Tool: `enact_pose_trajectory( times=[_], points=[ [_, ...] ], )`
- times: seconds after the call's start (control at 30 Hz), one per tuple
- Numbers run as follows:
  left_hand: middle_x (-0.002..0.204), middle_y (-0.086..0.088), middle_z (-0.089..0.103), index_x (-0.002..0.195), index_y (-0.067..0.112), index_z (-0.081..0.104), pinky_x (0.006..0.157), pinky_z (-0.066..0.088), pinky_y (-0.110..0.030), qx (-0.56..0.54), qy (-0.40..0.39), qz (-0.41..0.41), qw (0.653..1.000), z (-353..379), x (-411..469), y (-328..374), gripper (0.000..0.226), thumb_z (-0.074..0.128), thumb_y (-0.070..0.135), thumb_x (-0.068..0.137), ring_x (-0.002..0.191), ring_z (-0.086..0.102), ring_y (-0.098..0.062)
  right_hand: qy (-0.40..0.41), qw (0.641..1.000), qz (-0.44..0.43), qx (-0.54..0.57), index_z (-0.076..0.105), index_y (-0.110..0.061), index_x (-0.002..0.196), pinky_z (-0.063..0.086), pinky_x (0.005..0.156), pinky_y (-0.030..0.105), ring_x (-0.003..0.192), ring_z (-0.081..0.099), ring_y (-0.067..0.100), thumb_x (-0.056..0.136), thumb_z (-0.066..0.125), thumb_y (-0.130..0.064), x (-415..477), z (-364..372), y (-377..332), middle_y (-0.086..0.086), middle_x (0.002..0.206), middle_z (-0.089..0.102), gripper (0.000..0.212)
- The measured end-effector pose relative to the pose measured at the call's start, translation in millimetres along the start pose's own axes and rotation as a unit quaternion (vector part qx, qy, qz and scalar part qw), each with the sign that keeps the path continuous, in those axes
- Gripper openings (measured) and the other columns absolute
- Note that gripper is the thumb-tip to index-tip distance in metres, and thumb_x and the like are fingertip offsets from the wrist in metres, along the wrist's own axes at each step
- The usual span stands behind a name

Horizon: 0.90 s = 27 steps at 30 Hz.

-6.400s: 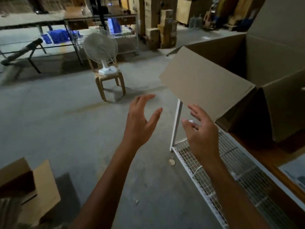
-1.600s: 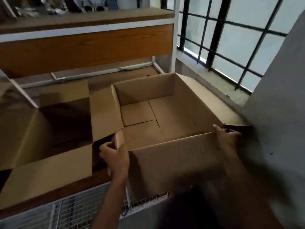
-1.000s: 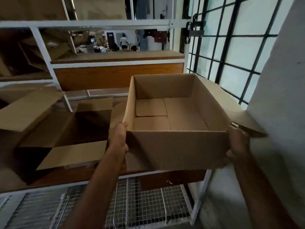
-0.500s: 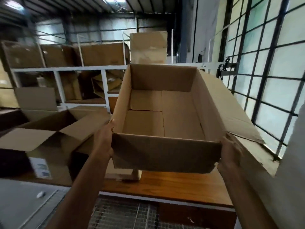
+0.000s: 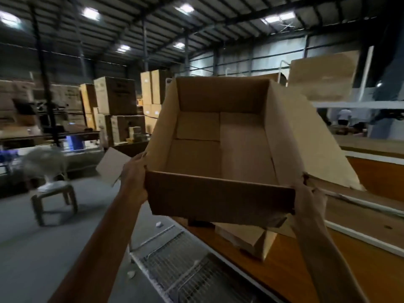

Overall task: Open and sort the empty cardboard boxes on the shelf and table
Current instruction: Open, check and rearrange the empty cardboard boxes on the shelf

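The person held one open cardboard box (image 5: 220, 149) up in the air with two hands, above the wooden shelf (image 5: 306, 265). The left hand (image 5: 134, 178) gripped the near left corner, fingers curled tight around the edge. The right hand (image 5: 308, 202) gripped the near right corner, fingers pressed on the card. The box was empty inside, and one flap (image 5: 310, 145) hung out on its right side. One smaller box (image 5: 247, 239) lay on the shelf below. One fan (image 5: 43, 165) sat on one stool (image 5: 54, 202) on the floor. Many stacked boxes (image 5: 115, 106) stood far behind.
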<state>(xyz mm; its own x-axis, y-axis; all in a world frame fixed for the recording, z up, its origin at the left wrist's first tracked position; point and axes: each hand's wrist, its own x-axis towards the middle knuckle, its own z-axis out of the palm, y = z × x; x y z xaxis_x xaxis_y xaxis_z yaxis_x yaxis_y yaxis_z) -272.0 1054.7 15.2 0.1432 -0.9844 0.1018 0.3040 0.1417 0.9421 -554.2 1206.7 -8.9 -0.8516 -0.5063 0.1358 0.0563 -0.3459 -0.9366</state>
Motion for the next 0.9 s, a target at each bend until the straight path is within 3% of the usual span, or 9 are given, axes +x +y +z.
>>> enact_pose_trajectory(
  times=[0.07,0.2,0.27,0.33,0.47,0.57,0.67,0.8,0.9],
  points=[
    [0.127,-0.014,0.06,0.134,0.016,0.056,0.064,0.051,-0.033,-0.012,0.023,0.016,1.0,-30.8,9.5,5.6,0.039,0.054,0.028,0.097,0.098,0.062,-0.024,-0.038,0.999,-0.01,-0.001,0.058,-0.019,0.082,0.044,0.066,0.033,0.084,0.054,0.02,0.09,0.057,-0.015,-5.5,29.9,7.6,0.001,0.085,0.055,0.009],
    [0.124,-0.014,0.063,0.131,0.019,0.06,0.063,0.051,-0.034,-0.036,0.1,0.033,0.994,-95.8,33.4,17.9,0.037,0.057,0.026,0.095,0.097,0.065,-0.026,-0.113,0.993,-0.021,0.008,0.059,-0.024,0.099,0.044,0.075,0.034,0.082,0.052,0.013,0.094,0.053,-0.014,-21.8,97.8,31.0,-0.004,0.09,0.055,0.013],
    [0.117,-0.011,0.066,0.126,0.021,0.063,0.064,0.052,-0.034,-0.035,0.141,0.04,0.989,-130.0,48.8,21.6,0.033,0.058,0.029,0.094,0.098,0.066,-0.026,-0.15,0.988,-0.034,-0.003,0.06,-0.027,0.091,0.046,0.076,0.035,0.081,0.052,0.011,0.095,0.052,-0.016,-32.1,134.6,45.3,-0.005,0.09,0.057,0.015],
    [0.118,-0.008,0.067,0.123,0.024,0.065,0.068,0.052,-0.034,-0.025,0.187,0.052,0.981,-160.4,66.5,23.7,0.031,0.058,0.031,0.094,0.1,0.066,-0.025,-0.193,0.981,-0.035,-0.015,0.058,-0.03,0.078,0.045,0.074,0.036,0.077,0.052,0.013,0.095,0.052,-0.016,-43.4,174.1,60.3,-0.003,0.085,0.058,0.022],
    [0.121,-0.001,0.065,0.123,0.029,0.067,0.086,0.05,-0.036,0.036,0.298,0.091,0.95,-225.1,108.3,22.4,0.031,0.058,0.035,0.094,0.108,0.061,-0.025,-0.255,0.966,-0.009,-0.049,0.063,-0.016,0.086,0.049,0.082,0.044,0.088,0.058,0.028,0.086,0.057,-0.023,-63.9,256.6,101.3,0.012,0.091,0.062,0.009],
    [0.125,-0.002,0.063,0.117,0.032,0.068,0.098,0.048,-0.049,0.034,0.328,0.088,0.94,-277.8,138.3,8.8,0.03,0.06,0.024,0.089,0.111,0.06,-0.029,-0.285,0.957,0.0,-0.057,0.064,-0.01,0.088,0.043,0.071,0.03,0.08,0.053,0.018,0.09,0.056,-0.012,-79.9,315.5,140.1,0.005,0.085,0.06,0.008],
    [0.135,-0.007,0.056,0.132,0.027,0.058,0.098,0.047,-0.052,0.053,0.323,0.051,0.943,-334.7,157.8,-16.4,0.043,0.048,0.014,0.093,0.116,0.056,-0.032,-0.315,0.946,0.027,-0.076,0.062,-0.014,0.079,0.04,0.073,0.033,0.076,0.052,0.018,0.091,0.055,-0.012,-99.3,358.9,183.2,0.004,0.08,0.059,0.014],
    [0.127,-0.005,0.058,0.132,0.027,0.059,0.084,0.051,-0.039,0.077,0.381,-0.008,0.921,-387.9,171.8,-57.8,0.051,0.048,0.003,0.089,0.106,0.057,-0.026,-0.346,0.93,0.057,-0.11,0.053,-0.017,0.064,0.036,0.061,0.024,0.066,0.044,0.015,0.088,0.053,-0.004,-129.5,399.0,244.6,0.002,0.067,0.049,0.027],
    [0.123,-0.005,0.063,0.129,0.017,0.062,0.095,0.05,-0.039,0.054,0.434,0.001,0.899,-406.7,178.5,-84.7,0.039,0.059,0.008,0.091,0.11,0.06,-0.022,-0.357,0.918,0.112,-0.134,0.057,-0.016,0.068,0.037,0.059,0.023,0.067,0.046,0.016,0.088,0.053,-0.005,-144.4,422.5,291.7,0.002,0.07,0.053,0.024]
  ],
)
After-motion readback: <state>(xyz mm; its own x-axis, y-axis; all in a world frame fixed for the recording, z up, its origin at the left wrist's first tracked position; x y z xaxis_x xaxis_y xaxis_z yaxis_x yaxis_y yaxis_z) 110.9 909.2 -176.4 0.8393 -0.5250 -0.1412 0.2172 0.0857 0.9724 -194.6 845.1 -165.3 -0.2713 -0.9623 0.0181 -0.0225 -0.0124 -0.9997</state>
